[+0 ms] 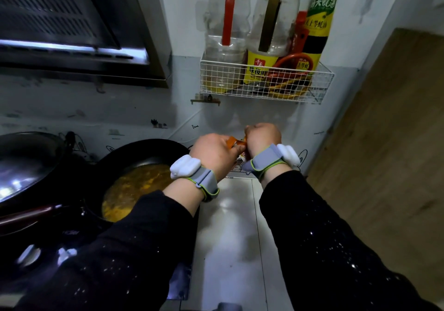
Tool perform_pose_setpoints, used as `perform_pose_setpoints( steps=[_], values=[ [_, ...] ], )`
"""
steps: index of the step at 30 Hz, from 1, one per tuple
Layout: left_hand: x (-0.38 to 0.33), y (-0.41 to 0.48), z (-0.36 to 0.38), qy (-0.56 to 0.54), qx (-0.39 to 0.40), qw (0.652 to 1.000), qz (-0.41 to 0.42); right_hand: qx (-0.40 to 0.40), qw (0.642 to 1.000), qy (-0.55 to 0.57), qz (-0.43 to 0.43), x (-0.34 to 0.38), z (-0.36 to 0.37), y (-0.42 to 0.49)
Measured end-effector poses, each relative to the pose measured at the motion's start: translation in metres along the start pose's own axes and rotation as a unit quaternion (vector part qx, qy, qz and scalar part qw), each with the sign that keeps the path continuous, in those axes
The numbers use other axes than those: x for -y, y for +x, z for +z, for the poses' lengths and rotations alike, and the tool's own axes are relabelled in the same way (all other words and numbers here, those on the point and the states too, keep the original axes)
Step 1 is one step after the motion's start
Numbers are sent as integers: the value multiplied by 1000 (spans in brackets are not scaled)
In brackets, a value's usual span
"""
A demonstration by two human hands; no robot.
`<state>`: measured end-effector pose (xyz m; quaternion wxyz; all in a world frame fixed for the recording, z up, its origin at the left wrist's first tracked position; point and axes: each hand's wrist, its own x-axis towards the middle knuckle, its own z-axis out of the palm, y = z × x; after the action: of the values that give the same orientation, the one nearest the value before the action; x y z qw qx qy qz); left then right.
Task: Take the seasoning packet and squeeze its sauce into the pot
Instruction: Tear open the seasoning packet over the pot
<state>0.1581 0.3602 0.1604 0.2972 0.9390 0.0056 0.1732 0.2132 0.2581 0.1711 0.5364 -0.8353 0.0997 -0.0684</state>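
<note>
A small orange seasoning packet (236,143) is pinched between both hands, above the white counter just right of the pot. My left hand (212,153) grips its left end and my right hand (263,137) grips its right end; most of the packet is hidden by the fingers. The black pot (144,149) sits on the stove to the left, holding yellow-orange soup (137,185). My left forearm crosses over the pot's right edge.
A second dark wok (28,161) stands at the far left under the range hood (72,22). A white wire rack (264,82) with oil and sauce bottles hangs on the wall above my hands. White counter (230,238) lies below; a wooden panel (389,154) stands at right.
</note>
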Motion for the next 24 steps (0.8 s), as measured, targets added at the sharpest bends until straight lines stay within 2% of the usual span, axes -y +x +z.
perform_pose_setpoints(
  steps=[2, 3, 5, 8, 9, 11, 12, 13, 17, 21, 24],
  values=[
    [0, -1, 0, 10, -5, 1000, 9, 10, 999, -43, -22, 2, -3, -2],
    [-1, -1, -1, 11, -9, 1000, 9, 23, 987, -146, -66, 1, -7, -1],
    [0, -1, -2, 15, -16, 1000, 11, 40, 932, -320, -167, 4, -12, -6],
    [3, 1, -6, -17, 5, 1000, 3, 111, 896, -383, -196, 11, -18, -3],
    [6, 3, -9, -51, 26, 998, -12, 140, 917, -321, -191, 11, -19, 0],
    [12, 8, -18, -105, 65, 991, -42, 172, 975, -79, -114, 12, -17, -3],
    [14, 10, -23, -119, 80, 988, -53, 168, 982, 28, -77, 11, -15, -4],
    [16, 11, -27, -135, 93, 984, -62, 181, 977, 89, -73, 10, -14, -2],
    [23, 10, -33, -215, 125, 965, -87, 274, 946, 106, -138, 9, -18, -3],
    [27, 8, -38, -250, 112, 957, -90, 306, 937, 84, -149, 9, -24, -3],
    [30, 8, -44, -252, 99, 958, -91, 308, 933, 12, -185, 11, -26, 1]
  ],
)
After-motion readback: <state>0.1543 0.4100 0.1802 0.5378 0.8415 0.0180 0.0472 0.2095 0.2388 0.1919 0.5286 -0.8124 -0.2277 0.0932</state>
